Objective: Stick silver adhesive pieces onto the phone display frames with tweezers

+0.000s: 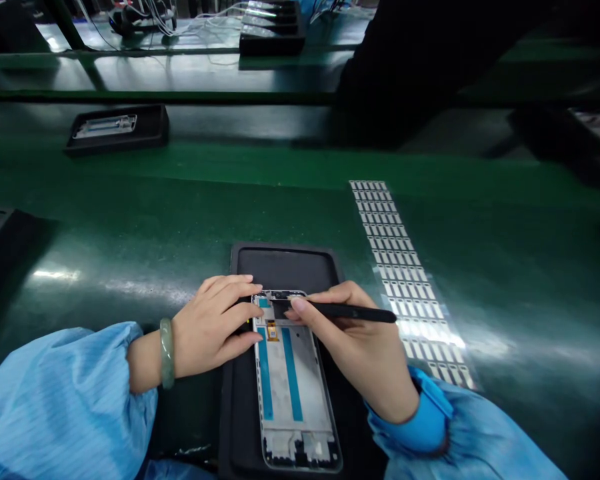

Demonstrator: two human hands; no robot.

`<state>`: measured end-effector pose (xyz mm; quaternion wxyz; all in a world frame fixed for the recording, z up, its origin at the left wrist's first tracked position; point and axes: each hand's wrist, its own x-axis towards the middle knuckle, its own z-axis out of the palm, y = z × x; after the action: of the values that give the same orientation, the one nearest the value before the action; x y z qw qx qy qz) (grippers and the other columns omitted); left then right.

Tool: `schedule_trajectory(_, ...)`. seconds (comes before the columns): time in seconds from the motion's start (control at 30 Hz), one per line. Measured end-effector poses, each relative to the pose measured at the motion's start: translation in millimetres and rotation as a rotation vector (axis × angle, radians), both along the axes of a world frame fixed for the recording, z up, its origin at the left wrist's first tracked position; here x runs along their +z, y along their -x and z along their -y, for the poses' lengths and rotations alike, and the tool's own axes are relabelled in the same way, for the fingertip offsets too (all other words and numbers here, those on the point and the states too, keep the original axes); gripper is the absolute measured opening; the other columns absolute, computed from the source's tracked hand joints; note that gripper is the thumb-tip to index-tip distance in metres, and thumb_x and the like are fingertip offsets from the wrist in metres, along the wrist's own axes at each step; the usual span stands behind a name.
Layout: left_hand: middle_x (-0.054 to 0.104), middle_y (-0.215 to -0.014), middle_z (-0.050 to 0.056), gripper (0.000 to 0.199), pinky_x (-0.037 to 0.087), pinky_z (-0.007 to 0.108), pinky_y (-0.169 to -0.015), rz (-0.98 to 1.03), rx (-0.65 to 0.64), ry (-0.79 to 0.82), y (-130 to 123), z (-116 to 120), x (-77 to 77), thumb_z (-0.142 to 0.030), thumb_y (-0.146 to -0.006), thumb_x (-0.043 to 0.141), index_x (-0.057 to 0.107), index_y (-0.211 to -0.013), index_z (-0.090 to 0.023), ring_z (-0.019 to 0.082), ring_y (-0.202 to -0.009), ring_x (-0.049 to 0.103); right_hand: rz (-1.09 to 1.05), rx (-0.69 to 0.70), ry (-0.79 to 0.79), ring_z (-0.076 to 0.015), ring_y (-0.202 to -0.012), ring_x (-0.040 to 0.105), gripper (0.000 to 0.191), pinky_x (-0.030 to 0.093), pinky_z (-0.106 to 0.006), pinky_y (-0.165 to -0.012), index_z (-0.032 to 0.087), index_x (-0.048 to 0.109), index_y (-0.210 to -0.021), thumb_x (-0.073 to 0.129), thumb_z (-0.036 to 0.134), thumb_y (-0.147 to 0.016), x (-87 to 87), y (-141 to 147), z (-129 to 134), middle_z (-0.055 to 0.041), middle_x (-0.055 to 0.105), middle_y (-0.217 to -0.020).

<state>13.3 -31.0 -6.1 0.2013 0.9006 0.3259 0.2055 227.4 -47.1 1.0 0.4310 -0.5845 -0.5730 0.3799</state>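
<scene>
Centrally, a smartphone display frame (293, 393) lies face down and lengthwise in a black tray (280, 267), at lower centre of the frame. The left hand (210, 327) lies across the frame's upper left edge, its fingers (235, 300) close together and curved over the rim; the thumb is hidden, so a firm grip cannot be confirmed. The right hand (353, 340) pinches slim black tweezers (350, 311) narrowly between thumb and fingers, the tip reaching over the frame's upper end. A small dark film piece (281, 307) lies at that tip, just above a small orange-yellow component (273, 331). Two blue strips (291, 373) run lengthwise inside the frame. A jade bangle (167, 353) encircles the left wrist, and both forearms wear pale blue smock sleeves (65, 393). To the right of the tray, a long sheet of small silver labels (405, 280) lies on the green conveyor belt (130, 200). At upper left, a second black tray (117, 129) holds another phone frame (105, 126). Cables (150, 17) and stacked black trays (273, 30) occupy the top edge.
</scene>
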Motion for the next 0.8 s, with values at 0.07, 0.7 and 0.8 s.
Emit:
schedule_trajectory(0.07,0.05,-0.125,0.01,0.018,0.032,0.043,-0.101,-0.002,0.002,-0.003,0.2,-0.3,0.3,-0.028,-0.093,0.048,0.054,-0.107,-0.018,0.024,-0.126,0.036,0.0,0.003,-0.003,-0.0155,-0.062,0.066,0.014,0.053,-0.025,-0.052,0.022,0.057,-0.075,0.068,0.031,-0.078,0.3,0.4,0.2,0.0012,0.063,-0.067)
schedule_trajectory(0.7,0.054,-0.117,0.01,0.015,0.035,0.044,-0.097,0.031,0.117,-0.006,-10.5,6.2,2.1,-0.026,-0.089,0.054,0.056,-0.101,-0.017,0.026,-0.119,0.042,0.099,-0.009,-0.015,-0.0151,-0.06,0.062,0.015,0.05,-0.026,-0.052,0.022,0.057,-0.075,0.066,0.033,-0.078,-2.1,0.1,2.5,0.0014,0.061,-0.068)
schedule_trajectory(0.8,0.053,-0.117,0.01,0.018,0.035,0.044,-0.096,0.015,0.111,-0.017,-10.6,6.0,1.8,-0.026,-0.089,0.053,0.056,-0.104,-0.017,0.026,-0.119,0.042,0.102,-0.009,-0.015,-0.0146,-0.06,0.062,0.015,0.05,-0.026,-0.053,0.022,0.057,-0.075,0.066,0.033,-0.078,-2.8,0.4,3.1,0.0016,0.061,-0.069)
